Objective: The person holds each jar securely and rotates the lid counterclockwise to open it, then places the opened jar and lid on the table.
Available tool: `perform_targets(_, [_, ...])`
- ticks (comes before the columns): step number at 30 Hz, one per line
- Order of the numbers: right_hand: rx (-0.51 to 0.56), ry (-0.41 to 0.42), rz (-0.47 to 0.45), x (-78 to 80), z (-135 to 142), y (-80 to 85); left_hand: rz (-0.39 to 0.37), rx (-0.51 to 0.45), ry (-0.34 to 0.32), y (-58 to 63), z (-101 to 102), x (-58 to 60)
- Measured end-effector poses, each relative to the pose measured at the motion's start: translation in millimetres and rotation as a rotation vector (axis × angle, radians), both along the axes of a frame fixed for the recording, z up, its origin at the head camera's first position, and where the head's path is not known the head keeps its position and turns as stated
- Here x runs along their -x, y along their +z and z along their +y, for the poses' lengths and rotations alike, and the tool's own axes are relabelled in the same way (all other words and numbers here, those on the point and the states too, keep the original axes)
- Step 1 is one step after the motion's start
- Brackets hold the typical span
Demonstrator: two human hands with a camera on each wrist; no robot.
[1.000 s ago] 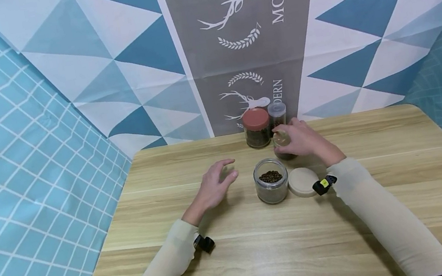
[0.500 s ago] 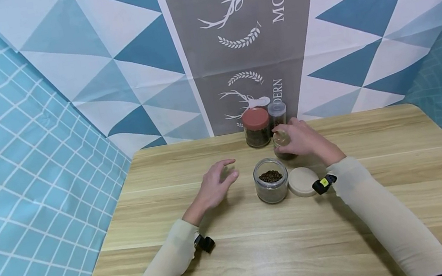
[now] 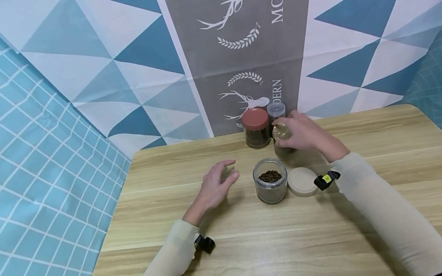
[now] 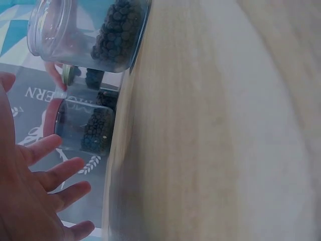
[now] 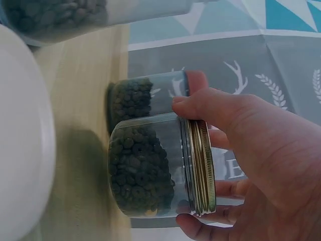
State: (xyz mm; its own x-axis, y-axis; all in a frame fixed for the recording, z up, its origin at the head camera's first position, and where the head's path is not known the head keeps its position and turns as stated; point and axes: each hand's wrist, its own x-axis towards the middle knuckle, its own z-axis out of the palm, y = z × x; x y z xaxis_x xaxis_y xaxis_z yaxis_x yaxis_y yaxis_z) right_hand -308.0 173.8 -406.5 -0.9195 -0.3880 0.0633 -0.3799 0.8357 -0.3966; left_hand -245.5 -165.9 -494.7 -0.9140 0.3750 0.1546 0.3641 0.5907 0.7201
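My right hand (image 3: 304,133) grips a glass jar (image 5: 140,170) by its gold screw lid, thumb on one side and fingers on the other. Dark beans partly fill this jar; whether its base touches the table cannot be told. Nearer to me stands an open glass jar (image 3: 272,192) with brown coffee beans in it. Against its right side lies a round cream lid (image 3: 302,182). To the left, my left hand (image 3: 213,186) hovers with fingers spread and loosely bent, holding nothing, apart from the open jar.
A red-lidded jar (image 3: 257,134) of dark beans stands near the back edge of the wooden table (image 3: 240,260). Beside it, just behind the gripped jar, is a slim container (image 3: 276,111) with a translucent lid. A patterned cloth (image 3: 251,56) hangs behind the table.
My right hand has shifted slightly away from me and to the right, and the gold-lidded jar has risen or moved back a little with it. The left hand stays in place.
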Motion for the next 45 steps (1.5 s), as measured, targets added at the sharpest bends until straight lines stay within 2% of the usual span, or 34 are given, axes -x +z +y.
perform_targets(2, [0.002, -0.001, 0.006, -2.1, 1, 5.7, 0.02, 0.016, 0.004, -10.0, -3, 5.7])
perform_targets(5, [0.008, -0.005, 0.014, -4.7, 2, 13.4, 0.032, 0.036, 0.013, -18.7, -5, 11.3])
perform_targets(8, [0.011, -0.003, 0.029, -7.0, 3, 20.7, 0.038, 0.046, 0.017, -22.7, -5, 12.9])
perform_targets(10, [0.019, -0.006, 0.036, -8.0, 4, 24.8, 0.019, 0.021, 0.012, -17.6, -5, 9.3])
perform_targets(15, [0.046, -0.013, 0.044, -11.3, 3, 34.4, 0.022, 0.02, 0.017, -15.0, -4, 6.0])
perform_targets(22, [0.087, -0.02, 0.067, -20.6, 3, 41.0, -0.035, 0.01, 0.021, 11.0, 5, -8.9])
perform_targets(24, [0.106, -0.022, 0.079, -25.0, 3, 42.6, -0.033, 0.015, 0.018, 12.4, 6, -9.5])
perform_targets(25, [0.116, -0.023, 0.086, -27.3, 4, 43.4, -0.029, 0.018, 0.016, 12.2, 6, -9.1])
perform_targets(28, [0.142, -0.024, 0.11, -34.3, 4, 45.6, 0.02, 0.031, 0.014, -0.9, 2, -1.3])
perform_targets(33, [0.175, -0.024, 0.138, -46.6, 3, 49.9, 0.04, 0.033, 0.01, -16.8, -2, 10.1])
perform_targets(35, [0.185, -0.024, 0.144, -51.3, 2, 51.7, 0.021, 0.02, 0.003, -13.9, -1, 9.6])
perform_targets(38, [0.197, -0.018, 0.156, -57.4, 2, 53.5, 0.033, 0.029, 0.006, -17.1, -2, 10.7])
perform_targets(40, [0.209, -0.008, 0.166, -61.2, 2, 54.2, 0.014, 0.01, 0.006, -11.7, -2, 7.4])
perform_targets(42, [0.222, 0.003, 0.182, -64.8, 2, 54.4, 0.031, 0.019, 0.002, -13.7, -3, 8.5])
perform_targets(45, [0.247, 0.017, 0.209, -69.8, 0, 53.5, 0.018, 0.005, -0.004, -7.5, -2, 5.8])
